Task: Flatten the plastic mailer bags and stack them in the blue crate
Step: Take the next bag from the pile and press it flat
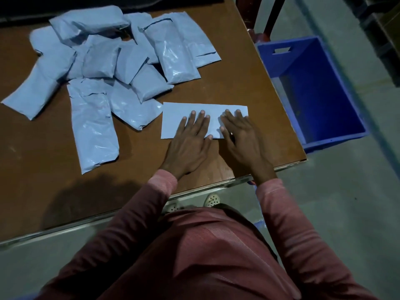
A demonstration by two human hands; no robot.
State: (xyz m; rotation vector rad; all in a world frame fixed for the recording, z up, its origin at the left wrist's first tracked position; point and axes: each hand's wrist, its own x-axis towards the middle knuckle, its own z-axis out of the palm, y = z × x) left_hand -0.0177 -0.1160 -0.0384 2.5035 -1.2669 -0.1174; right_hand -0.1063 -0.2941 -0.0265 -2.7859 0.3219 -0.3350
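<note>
Pressing down on one flat mailer bag (190, 113) near the table's (238, 87) right front corner, I've got both palms down on it. My left hand (190, 144) is spread flat, fingers fanned over the bag's middle; my right hand (240, 137) is also open and flat, covering its right end. The bag's long axis runs left to right, parallel to the table's near edge. The pile of puffy bags (104, 68) sits behind it to the left. The blue crate (311, 87) stands on the floor just beside the table's right edge, looking empty.
</note>
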